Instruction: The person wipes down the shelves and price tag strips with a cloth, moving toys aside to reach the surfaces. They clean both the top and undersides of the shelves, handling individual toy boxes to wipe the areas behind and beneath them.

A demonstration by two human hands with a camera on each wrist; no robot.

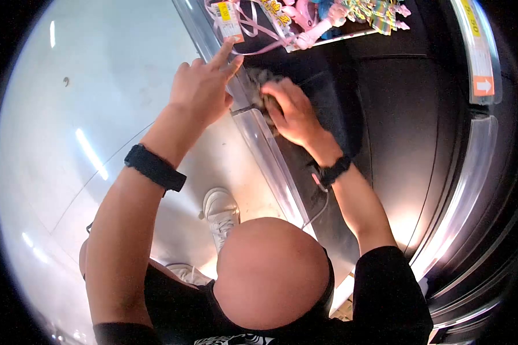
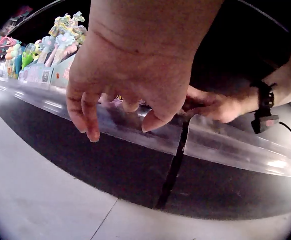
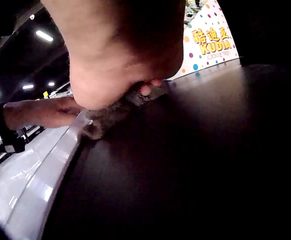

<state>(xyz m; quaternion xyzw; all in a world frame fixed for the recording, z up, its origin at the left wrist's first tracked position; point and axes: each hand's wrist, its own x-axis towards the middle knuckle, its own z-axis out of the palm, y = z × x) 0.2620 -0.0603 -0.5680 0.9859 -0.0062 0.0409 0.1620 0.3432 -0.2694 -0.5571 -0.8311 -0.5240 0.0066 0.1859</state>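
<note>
My right hand (image 1: 293, 112) grips a crumpled grey-brown cloth (image 3: 103, 122) on the black shelf (image 1: 334, 103), right behind the clear plastic front strip (image 1: 270, 161). Part of the cloth is hidden under the palm and fingers. My left hand (image 1: 198, 89) is over the strip's outer side, farther along it, with the index finger extended to the lower end of a price label (image 1: 229, 17). In the left wrist view its fingers hang down in front of the strip, holding nothing.
A white display box (image 3: 213, 40) with coloured dots stands on the shelf beyond the hands, filled with pink and pastel toys (image 1: 316, 20). Pink ribbon (image 1: 250, 26) lies beside it. Another shelf strip (image 1: 477, 167) runs at the right. Pale floor (image 1: 98, 115) lies to the left.
</note>
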